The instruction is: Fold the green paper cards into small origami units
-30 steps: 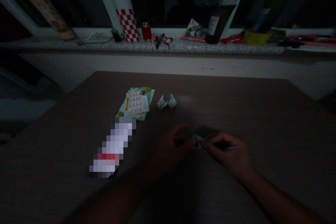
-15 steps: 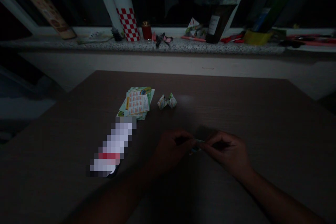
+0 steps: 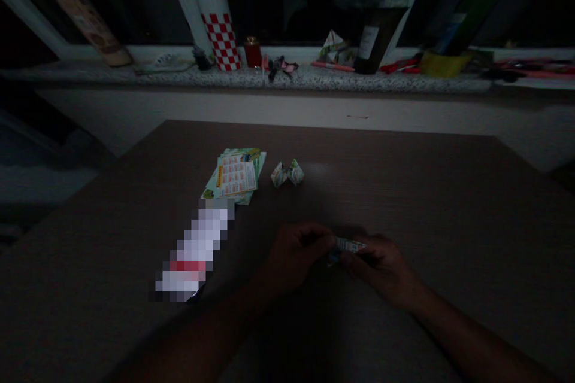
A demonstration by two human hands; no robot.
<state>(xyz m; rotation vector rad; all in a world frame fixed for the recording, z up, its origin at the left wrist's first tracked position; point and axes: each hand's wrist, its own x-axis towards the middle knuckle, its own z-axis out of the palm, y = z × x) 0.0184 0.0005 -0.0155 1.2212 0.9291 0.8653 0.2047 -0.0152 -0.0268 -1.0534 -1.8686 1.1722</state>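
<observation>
A small folded piece of printed paper [image 3: 349,245] is held just over the table between my two hands. My left hand [image 3: 302,251] pinches its left end between thumb and fingers. At its right end, my right hand [image 3: 381,266] grips it with the thumb in front and the fingers behind. Part of the paper is covered by my fingers, and the dim light hides its exact folds. Beyond my hands stands a folded paper figure [image 3: 287,173] with two pointed halves. Left of that figure lies a stack of printed paper sheets [image 3: 237,176].
A phone [image 3: 195,251] with a blurred screen lies left of my hands on the brown table [image 3: 404,179]. Behind the table, a stone windowsill [image 3: 309,76] carries a checkered bottle [image 3: 220,36], a red jar [image 3: 253,54], a dark bottle [image 3: 371,42] and a green bottle [image 3: 471,12].
My right hand has shifted its grip on the folded paper, its thumb now lower and its fingers behind, so more of the printed strip shows. My left hand stays nearly in place.
</observation>
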